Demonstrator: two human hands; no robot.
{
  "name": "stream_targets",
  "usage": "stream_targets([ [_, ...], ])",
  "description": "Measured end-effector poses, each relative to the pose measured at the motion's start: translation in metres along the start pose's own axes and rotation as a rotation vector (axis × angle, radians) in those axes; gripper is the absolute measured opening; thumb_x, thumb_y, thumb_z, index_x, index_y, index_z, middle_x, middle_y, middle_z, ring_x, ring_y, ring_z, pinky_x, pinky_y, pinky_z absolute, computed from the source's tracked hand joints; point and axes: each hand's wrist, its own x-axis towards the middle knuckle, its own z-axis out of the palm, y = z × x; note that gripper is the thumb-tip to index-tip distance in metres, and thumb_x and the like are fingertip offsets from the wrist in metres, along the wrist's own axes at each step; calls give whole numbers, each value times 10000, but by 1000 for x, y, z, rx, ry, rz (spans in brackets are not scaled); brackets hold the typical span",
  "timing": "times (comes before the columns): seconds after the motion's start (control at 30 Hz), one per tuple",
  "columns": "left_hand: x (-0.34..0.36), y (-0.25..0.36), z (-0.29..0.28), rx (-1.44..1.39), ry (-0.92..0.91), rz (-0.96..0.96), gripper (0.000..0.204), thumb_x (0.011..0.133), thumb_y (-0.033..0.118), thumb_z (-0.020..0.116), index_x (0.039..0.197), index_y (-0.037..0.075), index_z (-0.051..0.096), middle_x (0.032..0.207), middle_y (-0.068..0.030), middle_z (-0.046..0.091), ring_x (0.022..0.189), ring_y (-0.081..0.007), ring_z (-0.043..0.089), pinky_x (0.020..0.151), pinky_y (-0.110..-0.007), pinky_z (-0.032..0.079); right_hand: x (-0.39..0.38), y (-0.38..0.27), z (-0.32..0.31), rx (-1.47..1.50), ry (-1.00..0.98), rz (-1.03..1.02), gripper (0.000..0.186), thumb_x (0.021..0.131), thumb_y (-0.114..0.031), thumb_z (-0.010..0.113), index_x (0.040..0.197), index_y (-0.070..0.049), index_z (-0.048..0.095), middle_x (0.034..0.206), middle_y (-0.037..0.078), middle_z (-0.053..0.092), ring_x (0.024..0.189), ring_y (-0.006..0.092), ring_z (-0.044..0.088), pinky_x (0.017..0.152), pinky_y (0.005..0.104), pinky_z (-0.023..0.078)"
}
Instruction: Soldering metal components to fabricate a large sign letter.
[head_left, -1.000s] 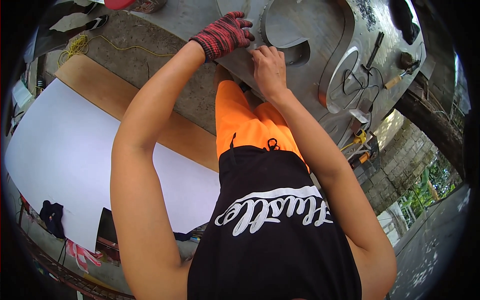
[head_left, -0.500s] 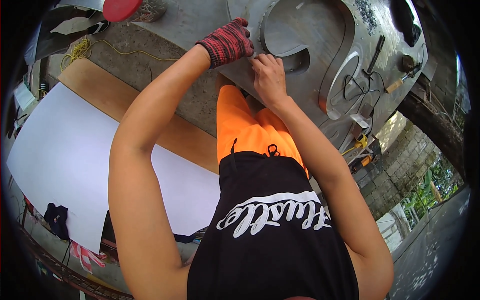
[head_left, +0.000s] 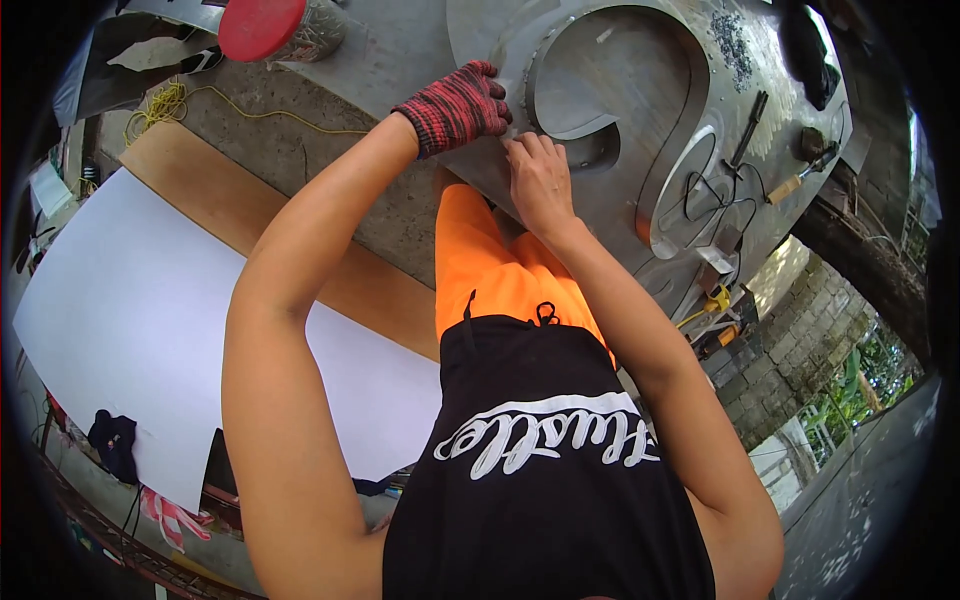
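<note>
My left hand (head_left: pixel 462 108), in a red and black knit glove, is closed at the near edge of a grey metal sheet (head_left: pixel 480 165). Bare and beside it, my right hand (head_left: pixel 543 182) has its fingers bent and drawn together over the same edge. Their fingertips almost meet; whatever they pinch is too small or hidden to name. Just beyond stands a curved metal strip (head_left: pixel 680 120), set on edge on the sheet and bent into a rounded hook-like outline. Small bright spots dot the outer side of its left bend.
A clear tub with a red lid (head_left: pixel 262 28) stands at the far left. On the right lie a wooden-handled tool (head_left: pixel 785 190), a dark slim tool (head_left: pixel 748 130) and black cable. A white sheet (head_left: pixel 130 300) and brown board (head_left: pixel 200 185) lie left. Yellow cord (head_left: pixel 165 105) crosses the floor.
The whole view has shifted, so the table and both hands sit lower in the picture. Against the metal sheet, my hands have hardly moved.
</note>
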Motion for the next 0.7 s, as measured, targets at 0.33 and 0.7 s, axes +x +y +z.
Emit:
stream_targets([
  [0.33, 7, 6, -1, 58, 0, -7, 103, 810, 194, 658, 854, 213, 749, 962, 27, 708, 1017, -220, 675, 1123, -465, 417, 8, -1, -4, 58, -47, -5, 125, 862, -29, 628, 976, -8, 674, 971, 122, 619, 939, 320, 600, 826, 426, 480],
  [0.7, 8, 10, 0, 141, 9, -19, 102, 814, 206, 632, 789, 184, 728, 831, 3, 669, 913, -232, 684, 1094, -473, 426, 11, 2, -8, 94, -139, -63, 131, 788, -2, 573, 891, 4, 654, 945, 138, 599, 946, 328, 599, 839, 424, 494],
])
